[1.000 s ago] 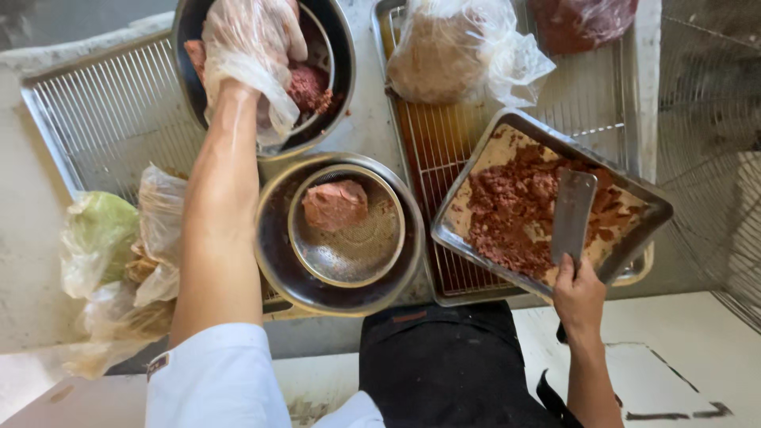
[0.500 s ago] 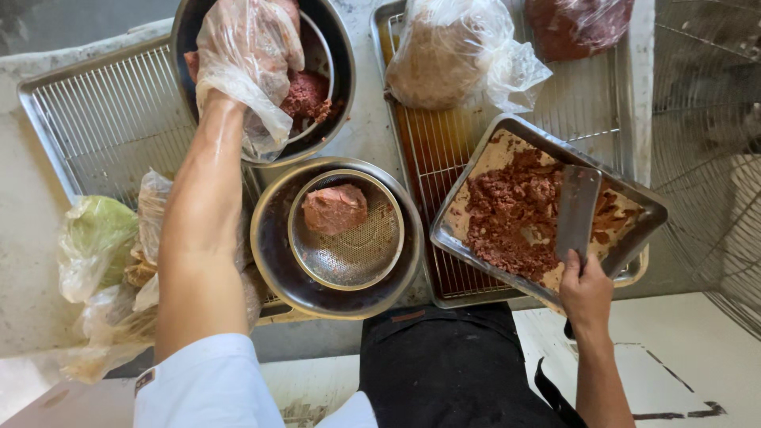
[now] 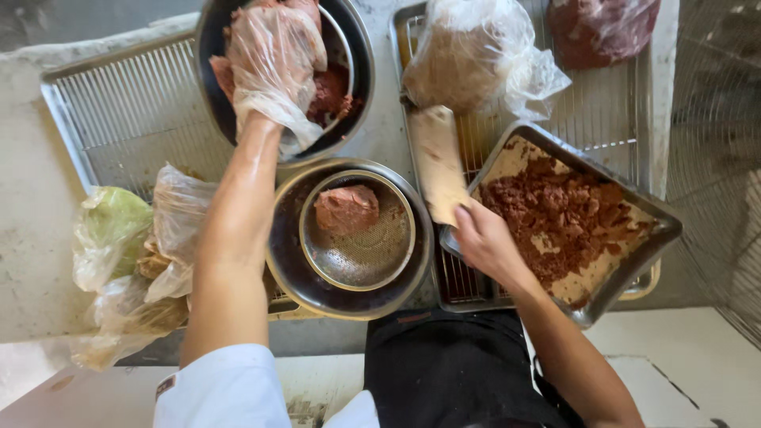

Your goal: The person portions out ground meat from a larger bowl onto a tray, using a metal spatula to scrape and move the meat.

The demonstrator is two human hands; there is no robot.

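Fingers [image 3: 466, 226] of my right hand [image 3: 485, 242] are wrapped around the handle end of a broad flat scraper [image 3: 437, 162], whose pale smeared blade points away from me and lies over the gap between the nested bowls and the tilted metal tray [image 3: 634, 261]. That tray sits just to the right of the hand, one edge propped up on the wire rack tray [image 3: 460, 289] beneath it, and holds crumbly brown-red minced meat [image 3: 563, 218] spread across its floor. Directly in front of me, close to my apron, I see a large steel bowl [image 3: 293, 273] with a fine mesh strainer [image 3: 372, 250] set inside it, and a pinkish lump of meat paste [image 3: 346, 208] rests in the strainer. At my left forearm lie crumpled plastic bags [image 3: 127, 261], one with something green in it, on the bench [image 3: 32, 190]. Farther out, my left hand [image 3: 273, 59], covered by a loose clear plastic glove, reaches into a dark round bowl [image 3: 357, 87] and its fingers are closed over a mass of raw red meat [image 3: 329, 87] there. Behind that bowl a second wire rack tray [image 3: 119, 119] lies to the left. At the far side, a knotted clear bag of brownish filling [image 3: 468, 63] rests on the right rack, with a wrapped dark red piece of meat [image 3: 602, 28] beyond it.
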